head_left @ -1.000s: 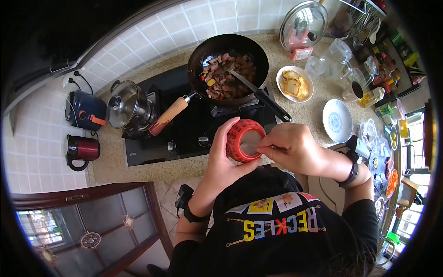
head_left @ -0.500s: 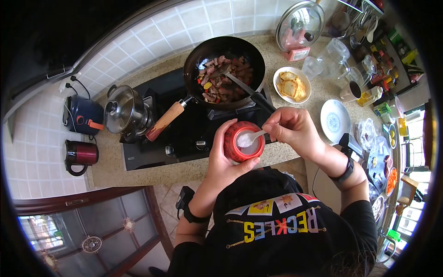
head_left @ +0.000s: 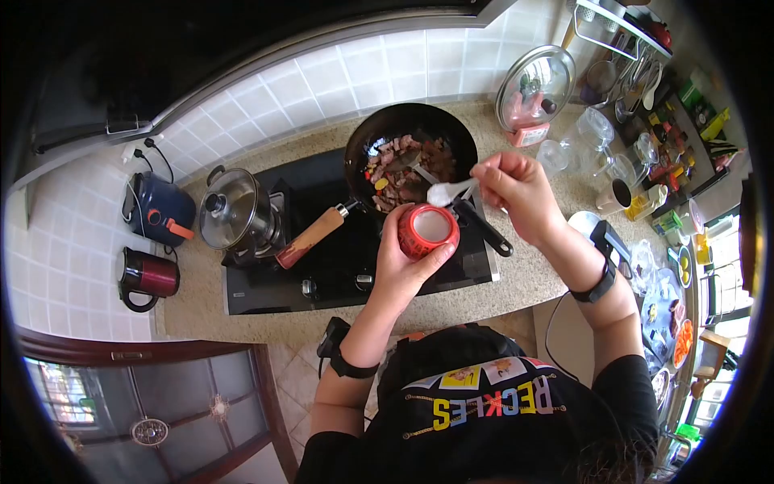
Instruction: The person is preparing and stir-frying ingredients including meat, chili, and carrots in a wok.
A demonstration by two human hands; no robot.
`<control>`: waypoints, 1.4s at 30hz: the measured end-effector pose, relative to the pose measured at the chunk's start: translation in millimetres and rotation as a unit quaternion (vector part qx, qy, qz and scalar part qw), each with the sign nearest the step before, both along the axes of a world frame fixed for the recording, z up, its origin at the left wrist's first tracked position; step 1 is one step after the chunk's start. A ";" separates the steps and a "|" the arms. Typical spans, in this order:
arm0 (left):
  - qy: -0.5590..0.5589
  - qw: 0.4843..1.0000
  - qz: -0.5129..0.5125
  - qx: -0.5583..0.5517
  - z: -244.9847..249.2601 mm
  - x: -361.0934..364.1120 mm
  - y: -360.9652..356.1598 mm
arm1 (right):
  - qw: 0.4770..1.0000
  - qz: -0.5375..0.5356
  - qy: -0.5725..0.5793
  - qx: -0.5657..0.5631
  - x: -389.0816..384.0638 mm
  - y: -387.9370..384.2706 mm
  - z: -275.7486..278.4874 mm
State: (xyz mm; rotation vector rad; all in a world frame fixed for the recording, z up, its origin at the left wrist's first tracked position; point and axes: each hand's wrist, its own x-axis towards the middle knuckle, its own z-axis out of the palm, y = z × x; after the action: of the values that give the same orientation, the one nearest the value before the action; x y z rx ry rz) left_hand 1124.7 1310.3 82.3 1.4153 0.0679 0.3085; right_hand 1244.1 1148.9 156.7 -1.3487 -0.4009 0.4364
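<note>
My left hand (head_left: 401, 262) is wrapped round a small red jar (head_left: 419, 244) with white grains inside, held over the front of the stove. Pinched in my right hand (head_left: 520, 194) is a white spoon (head_left: 458, 190) heaped with white grains, raised just above the jar's far rim. Beyond it sits a black wok (head_left: 360, 145) of sliced meat (head_left: 397, 152) with red and yellow pieces. A spatula (head_left: 484, 228) rests in the wok, its black handle leaning out toward me below my right hand.
The wok's wooden handle (head_left: 314, 235) points left. A lidded steel pot (head_left: 234, 211) stands on the left burner, with a dark red kettle (head_left: 148, 276) further left. A glass lid (head_left: 535, 89) leans at the back; several glass vessels (head_left: 595, 127) stand to the right.
My right hand has lifted the spoon, loaded with white grains, out of the jar and toward the wok. The camera view has shifted, and my right hand now covers the plate of food.
</note>
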 end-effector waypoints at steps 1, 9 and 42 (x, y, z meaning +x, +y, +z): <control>0.000 1.000 0.001 -0.016 0.9 3.0 2.2 | 1.000 0.000 -0.004 0.002 7.6 5.0 3.1; 0.001 0.999 0.026 -0.019 -1.5 -2.2 14.5 | 0.993 -0.048 -0.085 -0.066 83.4 68.8 -3.9; -0.023 0.997 -0.067 -0.016 -9.1 -40.9 -18.7 | 0.886 0.152 -0.383 -0.212 -70.1 -17.3 -3.6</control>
State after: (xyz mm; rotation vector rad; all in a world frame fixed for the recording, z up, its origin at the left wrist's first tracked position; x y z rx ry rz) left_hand 1083.7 1291.6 73.2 1.3741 -0.0595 0.2281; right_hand 1174.0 1131.6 153.1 -1.8762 -1.2422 0.2303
